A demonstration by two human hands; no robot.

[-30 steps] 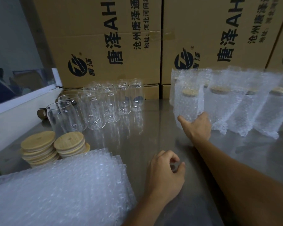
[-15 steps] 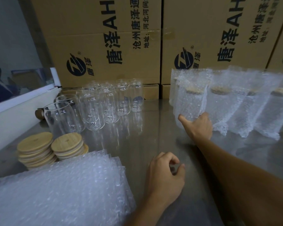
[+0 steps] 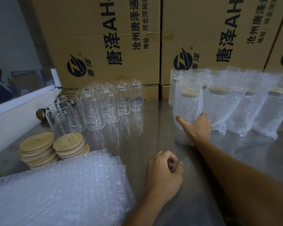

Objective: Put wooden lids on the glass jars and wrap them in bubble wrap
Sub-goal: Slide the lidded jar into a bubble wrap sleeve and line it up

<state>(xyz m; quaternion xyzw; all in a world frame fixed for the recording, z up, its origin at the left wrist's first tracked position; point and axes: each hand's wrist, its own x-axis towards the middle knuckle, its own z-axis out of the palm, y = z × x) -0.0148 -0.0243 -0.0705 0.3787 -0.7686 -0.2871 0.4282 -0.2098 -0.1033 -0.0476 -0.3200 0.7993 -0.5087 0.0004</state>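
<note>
My right hand (image 3: pixel 198 126) grips the base of a bubble-wrapped jar (image 3: pixel 188 103) with a wooden lid inside. The jar stands upright at the left end of a row of several wrapped jars (image 3: pixel 245 108). My left hand (image 3: pixel 163 175) rests on the steel table (image 3: pixel 153 128) with its fingers loosely curled and nothing in it. Several bare glass jars (image 3: pixel 111 101) stand at the back left. Two stacks of wooden lids (image 3: pixel 38 142) sit in front of them. A pile of bubble wrap sheets (image 3: pixel 59 190) lies at the near left.
Large printed cardboard boxes (image 3: pixel 104 38) form a wall behind the table. A white ledge (image 3: pixel 15 118) borders the left side, with a small brown tube beside the jars. Bare steel lies between the glass jars and the wrapped row.
My right hand has nudged the wrapped jar slightly farther away, toward the row. My left hand has stayed where it was.
</note>
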